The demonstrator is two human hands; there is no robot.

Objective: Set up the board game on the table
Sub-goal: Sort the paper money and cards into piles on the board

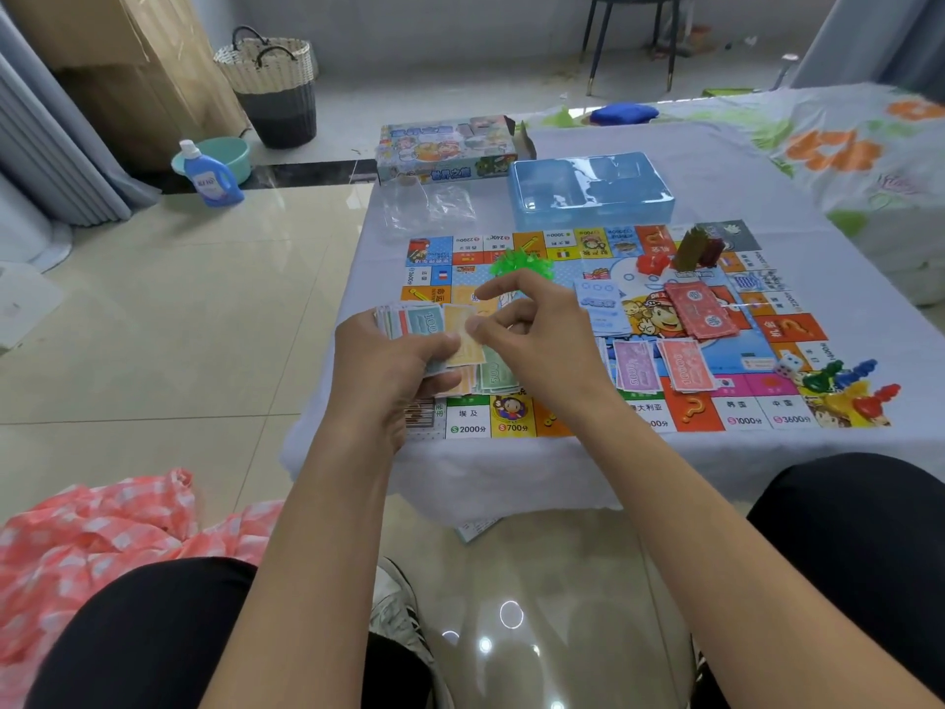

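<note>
The colourful game board (572,422) lies flat on the cloth-covered table (767,197). My left hand (394,371) grips a fanned stack of play money (414,322) over the board's near-left corner. My right hand (532,335) pinches a yellow note (463,340) at the top of that stack. Green notes (496,376) lie on the board beneath my hands. Purple notes (636,371), pink notes (685,371), a red card pile (703,312) and a blue card pile (601,304) lie across the board. Green plastic pieces (519,263) are heaped near the far edge.
The game box (445,151), a blue plastic insert tray (588,189) and a clear bag (429,207) sit at the table's far side. Dice (787,363) and coloured pawns (849,381) rest at the board's right corner. Red and olive houses (685,253) stand far right.
</note>
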